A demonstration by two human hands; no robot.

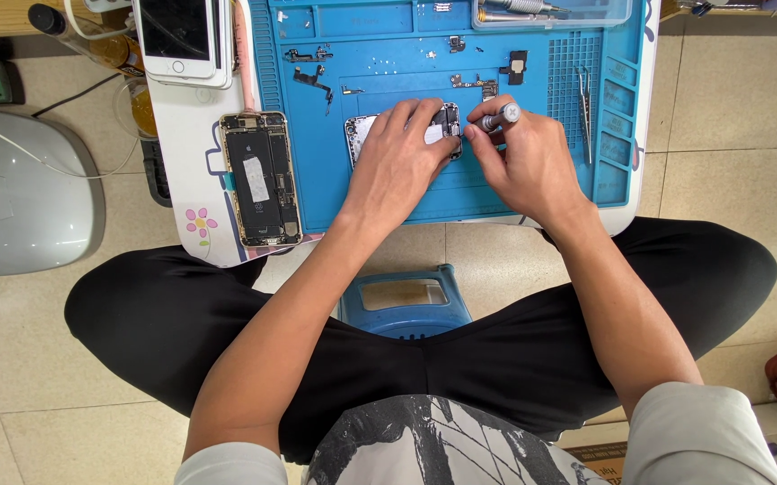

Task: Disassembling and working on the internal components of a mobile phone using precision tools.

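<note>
My left hand lies flat over an opened phone housing on the blue work mat, holding it down. My right hand grips a small grey screwdriver, its tip at the right end of the housing beside my left fingertips. Most of the housing is hidden under my left hand.
An opened phone with its battery showing lies at the mat's left edge. A white phone rests further back. Small loose parts and tweezers lie on the mat. A blue stool stands between my knees. A grey device sits left.
</note>
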